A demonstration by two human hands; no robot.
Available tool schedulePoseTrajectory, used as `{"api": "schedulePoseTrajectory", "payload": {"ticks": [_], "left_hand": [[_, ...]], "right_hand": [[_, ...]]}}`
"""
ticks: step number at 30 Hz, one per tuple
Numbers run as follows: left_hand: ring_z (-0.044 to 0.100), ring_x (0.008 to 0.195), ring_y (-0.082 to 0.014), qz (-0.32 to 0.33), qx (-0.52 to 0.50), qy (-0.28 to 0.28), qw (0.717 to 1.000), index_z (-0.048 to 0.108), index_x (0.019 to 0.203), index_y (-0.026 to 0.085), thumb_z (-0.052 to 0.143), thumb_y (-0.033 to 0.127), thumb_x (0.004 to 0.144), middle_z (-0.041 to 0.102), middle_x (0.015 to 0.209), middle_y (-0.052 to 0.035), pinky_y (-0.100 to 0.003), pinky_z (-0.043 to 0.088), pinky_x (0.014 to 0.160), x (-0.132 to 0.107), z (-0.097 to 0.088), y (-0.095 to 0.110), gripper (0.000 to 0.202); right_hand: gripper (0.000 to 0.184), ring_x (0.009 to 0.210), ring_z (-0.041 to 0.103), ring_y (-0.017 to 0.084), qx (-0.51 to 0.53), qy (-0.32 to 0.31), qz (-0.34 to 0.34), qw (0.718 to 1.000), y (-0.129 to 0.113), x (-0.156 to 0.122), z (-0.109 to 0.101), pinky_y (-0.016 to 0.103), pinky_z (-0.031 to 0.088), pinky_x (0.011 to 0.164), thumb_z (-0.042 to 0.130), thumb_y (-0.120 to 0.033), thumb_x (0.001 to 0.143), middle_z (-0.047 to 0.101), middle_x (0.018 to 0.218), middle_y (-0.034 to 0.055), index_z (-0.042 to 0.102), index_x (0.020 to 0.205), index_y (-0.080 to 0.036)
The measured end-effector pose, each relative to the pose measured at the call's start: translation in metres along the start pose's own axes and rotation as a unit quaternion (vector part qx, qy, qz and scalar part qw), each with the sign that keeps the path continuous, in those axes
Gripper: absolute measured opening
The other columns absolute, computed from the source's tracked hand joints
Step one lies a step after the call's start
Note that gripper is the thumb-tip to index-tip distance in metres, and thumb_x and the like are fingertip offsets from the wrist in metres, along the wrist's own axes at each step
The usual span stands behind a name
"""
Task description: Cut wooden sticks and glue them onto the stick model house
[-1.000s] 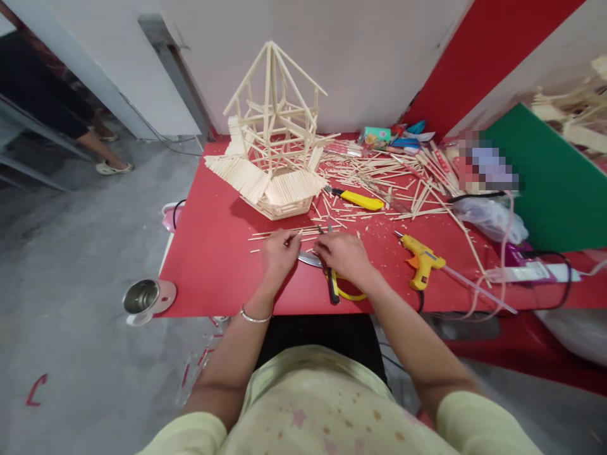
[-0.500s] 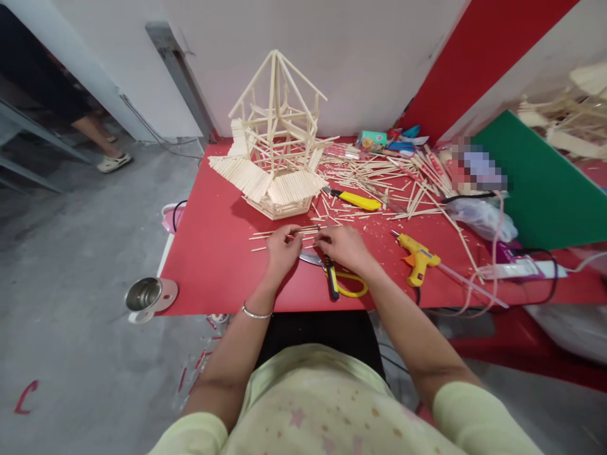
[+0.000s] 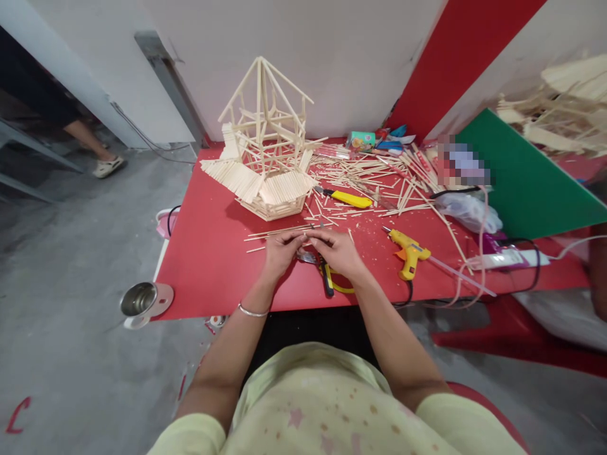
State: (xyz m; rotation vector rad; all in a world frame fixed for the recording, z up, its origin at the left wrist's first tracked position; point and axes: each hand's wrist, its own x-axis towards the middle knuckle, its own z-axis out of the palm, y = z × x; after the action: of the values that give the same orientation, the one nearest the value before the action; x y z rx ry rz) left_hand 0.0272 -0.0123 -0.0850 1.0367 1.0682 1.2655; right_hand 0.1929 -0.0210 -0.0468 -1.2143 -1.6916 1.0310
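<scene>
My left hand (image 3: 283, 253) and my right hand (image 3: 336, 251) meet fingertip to fingertip over the table's front half. Both are closed in a pinch, and a small pale piece of wooden stick (image 3: 305, 234) seems to be between them, mostly hidden by the fingers. Just beyond lie several thin wooden sticks (image 3: 265, 235) side by side. Under my right hand are scissors with yellow handles (image 3: 343, 289) and a tool with a black and yellow grip (image 3: 327, 280), partly covered. Behind stands a pavilion-like model (image 3: 268, 170) of wooden sticks, its roof frame bare and its lower eaves covered.
A yellow utility knife (image 3: 351, 199) lies near a heap of loose sticks (image 3: 360, 170). To the right are a yellow glue gun (image 3: 408, 253), cords and a green board (image 3: 526, 180). A metal-lined cup (image 3: 142, 300) sits at the left edge. Another person's leg (image 3: 88, 139) shows far left.
My hands have come together, fingertips now touching, where before there was a gap between them. The view has shifted slightly; model and tools stay in place on the table.
</scene>
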Motion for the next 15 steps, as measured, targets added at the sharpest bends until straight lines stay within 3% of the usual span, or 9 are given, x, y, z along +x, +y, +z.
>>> {"api": "schedulePoseTrajectory", "payload": {"ticks": [2, 4, 8, 11, 15], "left_hand": [[0.054, 0.043, -0.0098, 0.0, -0.001, -0.001, 1.0, 0.08, 0.095, 0.014, 0.082, 0.04, 0.077, 0.068, 0.058, -0.0021, -0.022, 0.042, 0.042, -0.001, 0.001, 0.0, 0.032], [0.053, 0.043, -0.0096, -0.015, -0.019, 0.003, 1.0, 0.079, 0.093, 0.013, 0.082, 0.04, 0.076, 0.069, 0.059, -0.0027, -0.022, 0.041, 0.042, -0.002, 0.003, 0.0, 0.032], [0.056, 0.046, -0.0094, -0.064, -0.089, 0.009, 0.994, 0.074, 0.092, 0.013, 0.088, 0.037, 0.067, 0.071, 0.065, -0.004, -0.021, 0.041, 0.043, -0.001, 0.005, 0.001, 0.037], [0.06, 0.052, -0.0103, -0.094, -0.128, -0.002, 0.987, 0.072, 0.091, 0.013, 0.091, 0.032, 0.06, 0.072, 0.069, -0.0047, -0.02, 0.04, 0.044, 0.001, 0.006, 0.003, 0.042], [0.061, 0.055, -0.0098, -0.102, -0.147, -0.005, 0.984, 0.071, 0.089, 0.013, 0.093, 0.03, 0.057, 0.071, 0.072, -0.0043, -0.019, 0.038, 0.044, 0.001, 0.005, 0.005, 0.043]], "right_hand": [[0.035, 0.117, 0.067, 0.019, -0.073, -0.021, -0.017, 0.997, -0.008, -0.014, -0.008, 0.033, 0.049, 0.104, 0.051, -0.035, 0.098, 0.073, 0.127, 0.0028, 0.069, 0.127, -0.026], [0.043, 0.126, 0.06, 0.023, -0.202, -0.002, -0.004, 0.979, -0.013, -0.033, -0.014, 0.037, 0.045, 0.108, 0.051, -0.042, 0.099, 0.067, 0.137, 0.0058, 0.062, 0.138, -0.027], [0.081, 0.131, 0.052, 0.036, -0.427, 0.01, 0.074, 0.901, -0.01, -0.068, -0.022, 0.046, 0.043, 0.108, 0.065, -0.068, 0.085, 0.055, 0.147, 0.0166, 0.05, 0.15, -0.021], [0.098, 0.125, 0.056, 0.037, -0.465, -0.015, 0.123, 0.877, -0.009, -0.078, -0.022, 0.044, 0.047, 0.1, 0.069, -0.074, 0.077, 0.054, 0.145, 0.0195, 0.041, 0.155, -0.021], [0.105, 0.116, 0.06, 0.037, -0.48, -0.046, 0.168, 0.86, -0.02, -0.071, -0.019, 0.043, 0.048, 0.092, 0.072, -0.069, 0.075, 0.059, 0.134, 0.0221, 0.033, 0.157, -0.018]]}}
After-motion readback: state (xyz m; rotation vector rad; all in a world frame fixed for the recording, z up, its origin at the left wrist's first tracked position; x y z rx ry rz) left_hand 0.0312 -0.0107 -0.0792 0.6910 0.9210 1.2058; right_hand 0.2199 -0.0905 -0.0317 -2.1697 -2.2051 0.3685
